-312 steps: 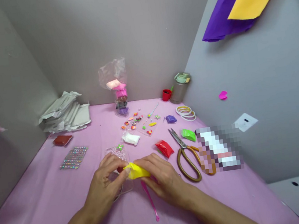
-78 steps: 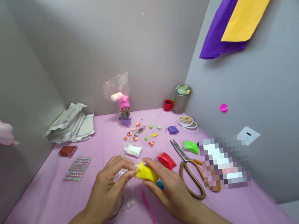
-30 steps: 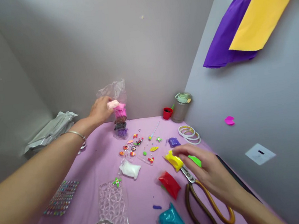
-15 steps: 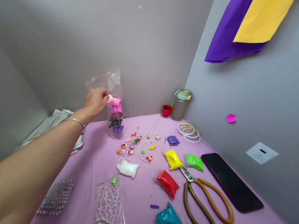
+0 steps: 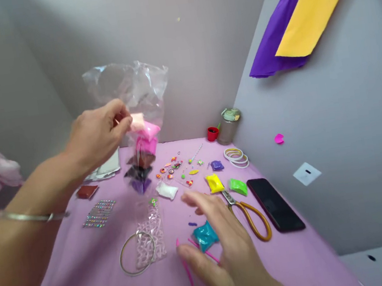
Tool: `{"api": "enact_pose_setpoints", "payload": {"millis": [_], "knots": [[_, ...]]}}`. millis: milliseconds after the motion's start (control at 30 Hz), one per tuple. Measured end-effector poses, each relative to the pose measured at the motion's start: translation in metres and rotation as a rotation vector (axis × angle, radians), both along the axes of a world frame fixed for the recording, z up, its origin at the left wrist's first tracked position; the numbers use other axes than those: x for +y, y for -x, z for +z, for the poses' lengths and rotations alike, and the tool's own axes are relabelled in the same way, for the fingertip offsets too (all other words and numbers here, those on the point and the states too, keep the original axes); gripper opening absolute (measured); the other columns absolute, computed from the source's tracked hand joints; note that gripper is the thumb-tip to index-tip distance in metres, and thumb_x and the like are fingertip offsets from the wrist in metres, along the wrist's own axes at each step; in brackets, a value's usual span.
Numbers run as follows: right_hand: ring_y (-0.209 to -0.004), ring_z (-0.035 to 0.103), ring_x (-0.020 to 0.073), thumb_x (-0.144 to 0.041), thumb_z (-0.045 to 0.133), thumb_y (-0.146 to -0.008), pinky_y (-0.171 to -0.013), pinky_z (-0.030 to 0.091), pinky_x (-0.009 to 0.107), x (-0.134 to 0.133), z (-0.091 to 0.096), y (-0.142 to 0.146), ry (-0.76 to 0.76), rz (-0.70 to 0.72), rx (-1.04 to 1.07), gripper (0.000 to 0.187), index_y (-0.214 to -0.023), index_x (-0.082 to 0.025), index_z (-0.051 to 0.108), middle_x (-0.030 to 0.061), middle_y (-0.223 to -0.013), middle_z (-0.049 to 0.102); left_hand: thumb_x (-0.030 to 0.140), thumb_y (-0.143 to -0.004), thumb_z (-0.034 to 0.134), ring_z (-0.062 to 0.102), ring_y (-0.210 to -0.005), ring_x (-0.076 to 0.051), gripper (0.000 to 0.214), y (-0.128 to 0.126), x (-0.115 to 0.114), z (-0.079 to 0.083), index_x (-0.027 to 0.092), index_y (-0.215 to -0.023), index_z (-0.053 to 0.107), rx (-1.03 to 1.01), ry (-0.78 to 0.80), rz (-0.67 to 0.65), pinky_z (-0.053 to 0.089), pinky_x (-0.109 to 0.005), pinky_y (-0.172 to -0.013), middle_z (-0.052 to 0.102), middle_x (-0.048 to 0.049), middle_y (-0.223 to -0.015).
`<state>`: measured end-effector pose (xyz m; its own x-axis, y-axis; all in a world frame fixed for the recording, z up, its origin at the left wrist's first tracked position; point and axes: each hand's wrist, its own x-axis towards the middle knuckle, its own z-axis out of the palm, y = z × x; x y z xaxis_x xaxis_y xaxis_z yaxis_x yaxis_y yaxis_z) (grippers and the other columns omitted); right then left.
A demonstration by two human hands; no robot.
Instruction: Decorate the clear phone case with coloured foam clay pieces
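OK so the one clear bag [image 5: 133, 85] of coloured packets is up over the tabletop [image 5: 293, 261], pinched between the left hand [image 5: 98, 127]'s thumb and fingers. Right hand [image 5: 234, 246] is spread wide near the one teal packet [image 5: 205, 235]. Other loose ones I can count: one white packet [image 5: 167, 191], one yellow packet [image 5: 214, 183], one green packet [image 5: 238, 187], one purple packet [image 5: 217, 165], one brown packet [image 5: 87, 191]. Plus one phone [image 5: 276, 204]. Tabletop's pinkish, grey walls [image 5: 198, 42] around it, one purple sheet [image 5: 282, 35] and one yellow sheet [image 5: 317, 7] hanging at right.

Room left of bangle [image 5: 135, 274], plastic bag [image 5: 148, 102] obstructing beyond
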<state>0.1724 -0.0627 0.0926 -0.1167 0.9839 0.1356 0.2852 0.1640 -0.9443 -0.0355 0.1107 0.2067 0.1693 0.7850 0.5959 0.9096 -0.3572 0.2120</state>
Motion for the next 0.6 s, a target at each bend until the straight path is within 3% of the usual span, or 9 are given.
{"api": "enact_pose_setpoints", "payload": {"millis": [133,200,300,367,467,600], "knots": [[-0.147,0.031,0.0367,-0.046,0.077,-0.077,-0.118,0.03,0.057,-0.011,-0.028,0.008,0.102,-0.067,0.144,0.098,-0.157,-0.025,0.025,0.0135,-0.159,0.035,0.031,-0.09,0.054,0.045,-0.052,-0.012,0.016,0.0,-0.075,-0.018,0.023,-0.077,0.057,-0.162,0.171,-0.188,0.032,-0.027,-0.054,0.05,0.0064,-0.056],[-0.142,0.041,0.0332,-0.036,0.081,-0.07,-0.117,0.034,0.051,-0.025,-0.041,0.024,0.215,-0.014,0.345,0.106,-0.157,-0.024,0.021,0.0137,-0.153,0.044,0.037,-0.091,0.053,0.048,-0.053,-0.014,0.021,0.002,-0.109,-0.031,0.025,-0.075,0.055,-0.233,0.268,-0.246,0.034,-0.028,-0.052,0.052,0.0055,-0.057],[-0.111,0.064,0.0287,-0.018,0.076,-0.064,-0.1,0.049,0.043,-0.047,-0.049,0.046,0.349,0.108,0.577,0.094,-0.148,-0.022,0.035,0.01,-0.121,0.067,0.044,-0.092,0.052,0.048,-0.053,-0.017,0.026,0.007,-0.146,-0.047,0.027,-0.073,0.054,-0.291,0.413,-0.258,0.036,-0.029,-0.05,0.051,0.0043,-0.057],[-0.103,0.067,0.027,-0.015,0.074,-0.064,-0.094,0.051,0.04,-0.059,-0.05,0.048,0.388,0.221,0.666,0.085,-0.143,-0.022,0.042,0.0082,-0.114,0.07,0.048,-0.092,0.051,0.052,-0.058,-0.019,0.03,0.014,-0.161,-0.054,0.027,-0.071,0.054,-0.317,0.457,-0.265,0.038,-0.029,-0.052,0.054,0.0026,-0.062],[-0.114,0.064,0.0278,-0.024,0.077,-0.068,-0.096,0.048,0.039,-0.067,-0.051,0.037,0.454,0.377,0.786,0.083,-0.144,-0.023,0.045,0.0082,-0.125,0.067,0.052,-0.092,0.053,0.06,-0.07,-0.021,0.03,0.035,-0.174,-0.066,0.029,-0.075,0.062,-0.358,0.499,-0.305,0.047,-0.03,-0.062,0.063,0.0011,-0.073],[-0.111,0.064,0.0249,-0.028,0.07,-0.074,-0.094,0.047,0.035,-0.069,-0.056,0.02,0.648,0.443,0.816,0.07,-0.141,-0.021,0.052,0.0086,-0.123,0.069,0.048,-0.097,0.05,0.062,-0.116,-0.027,0.025,0.072,-0.182,-0.095,0.038,-0.108,0.07,-0.391,0.626,-0.369,0.048,-0.034,-0.098,0.071,0.0013,-0.119]]}}
